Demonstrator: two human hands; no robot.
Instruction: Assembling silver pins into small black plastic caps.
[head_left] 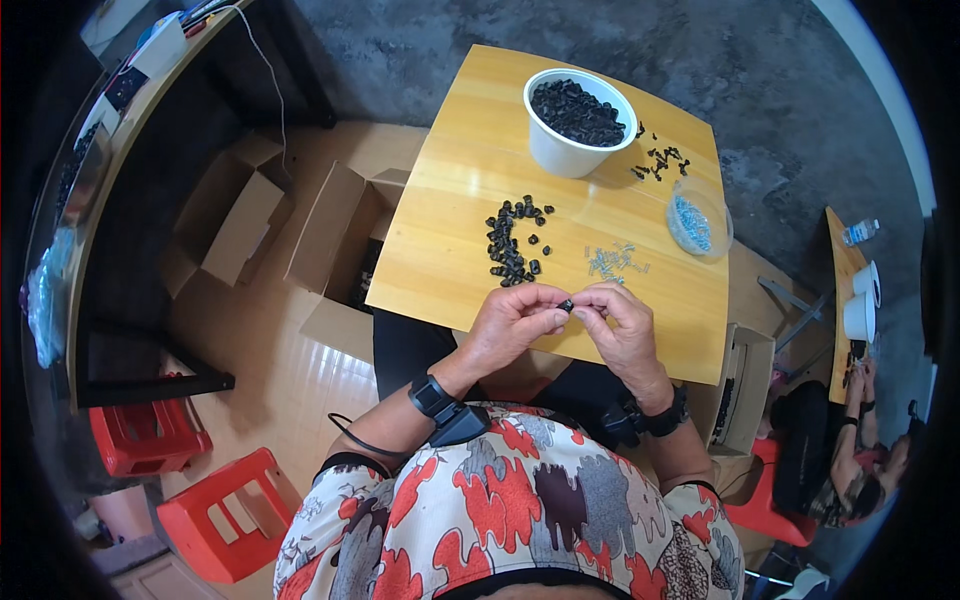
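Observation:
Near the table's front edge, my left hand (522,318) pinches a small black plastic part (566,305) between thumb and fingertips. My right hand (622,325) meets it there, fingers closed at the part's other side; anything small in that pinch is too tiny to make out. Just beyond my hands lies a loose heap of similar black parts (508,250). To its right several small silvery and bluish pins or screws (612,262) are scattered on the wooden table (450,180).
A white tub (560,150) full of black parts stands at the back. Beside it lie small dark pieces (662,162) and a clear bowl (722,235) of bluish pins. Cardboard boxes (325,235) flank the table. Red stools (225,515) stand at left; a co-worker (850,460) sits at right.

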